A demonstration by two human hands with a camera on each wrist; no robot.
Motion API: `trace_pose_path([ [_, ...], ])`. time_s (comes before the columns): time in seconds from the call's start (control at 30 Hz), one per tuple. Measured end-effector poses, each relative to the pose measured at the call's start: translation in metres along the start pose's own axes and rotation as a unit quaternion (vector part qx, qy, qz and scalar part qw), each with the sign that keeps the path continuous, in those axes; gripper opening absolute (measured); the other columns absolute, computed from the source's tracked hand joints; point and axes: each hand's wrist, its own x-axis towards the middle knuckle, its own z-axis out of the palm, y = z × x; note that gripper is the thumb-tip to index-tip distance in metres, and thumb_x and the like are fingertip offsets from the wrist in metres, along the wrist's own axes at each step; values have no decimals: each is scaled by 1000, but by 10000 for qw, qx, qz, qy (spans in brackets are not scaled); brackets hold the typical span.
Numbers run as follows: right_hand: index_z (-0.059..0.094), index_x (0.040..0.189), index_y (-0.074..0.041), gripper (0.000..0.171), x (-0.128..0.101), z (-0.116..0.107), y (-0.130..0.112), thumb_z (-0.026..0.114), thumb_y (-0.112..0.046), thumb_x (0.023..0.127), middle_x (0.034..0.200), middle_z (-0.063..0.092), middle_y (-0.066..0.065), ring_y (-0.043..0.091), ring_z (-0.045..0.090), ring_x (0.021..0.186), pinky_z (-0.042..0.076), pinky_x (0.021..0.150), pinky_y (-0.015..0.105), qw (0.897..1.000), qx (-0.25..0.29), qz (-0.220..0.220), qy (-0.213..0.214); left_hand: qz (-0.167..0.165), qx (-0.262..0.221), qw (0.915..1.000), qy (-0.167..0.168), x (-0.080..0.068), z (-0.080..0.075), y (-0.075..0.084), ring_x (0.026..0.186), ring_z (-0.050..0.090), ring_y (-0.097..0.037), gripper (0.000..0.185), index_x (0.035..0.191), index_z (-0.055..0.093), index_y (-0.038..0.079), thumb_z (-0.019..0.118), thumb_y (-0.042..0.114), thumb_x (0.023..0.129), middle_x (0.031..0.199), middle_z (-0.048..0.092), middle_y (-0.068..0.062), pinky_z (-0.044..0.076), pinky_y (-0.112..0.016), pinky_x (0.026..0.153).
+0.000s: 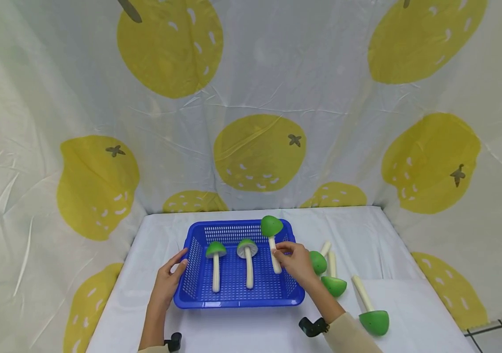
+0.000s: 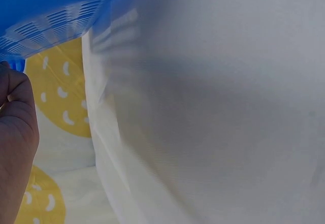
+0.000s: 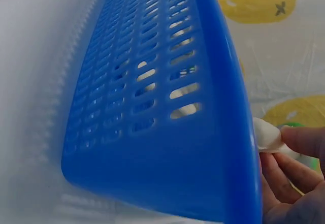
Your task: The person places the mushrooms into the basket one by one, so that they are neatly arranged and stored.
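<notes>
My right hand [image 1: 297, 262] pinched the white stem of a green-capped toy mushroom [image 1: 272, 236], thumb and fingertips closed round the stem about halfway down. The mushroom stood tilted, its cap just above and beyond my knuckles, near the far right corner of the blue basket [image 1: 198, 294], and its foot reached down toward the basket floor just inboard of my fingers. In the right wrist view I saw the stem's pale end [image 3: 267, 135] held between my fingers [image 3: 304, 140], right against the basket's outer wall [image 3: 152, 132].

My left hand [image 1: 170, 277] rested against the basket's left wall, fingers loosely bent along the rim and the thumb up near the edge; I couldn't tell whether it truly gripped the rim or only leaned on it. The left wrist view showed only the heel of that hand [image 2: 18, 127] below a blurred strip of blue mesh [image 2: 51, 21].

Between my two hands, two more mushrooms [image 1: 215, 264] lay in the basket, caps pointing away from me. To the outside of my right hand, three mushrooms [image 1: 372, 314] lay on the white table [image 1: 251, 328], two just beside my wrist and one farther off.
</notes>
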Motion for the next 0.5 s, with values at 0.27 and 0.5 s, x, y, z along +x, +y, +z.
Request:
trace_pose_path([
  [0.27,74,116,-2,24,0,13,-1,72,-16,97,98,74,9,14,70,74,62,67,36,9999,-132,7,-105,11,55,10000,-2,-5,-1,5,106,64,-30,48,152,53,17,58,31,107,136,53,-19,56,-26,80],
  [0.5,74,116,-2,24,5,23,1,71,-17,97,97,74,9,14,69,70,57,61,28,9996,-201,23,-173,-3,16,10000,9,-4,0,5,106,64,-33,48,152,53,18,59,30,106,134,54,-17,57,-28,81],
])
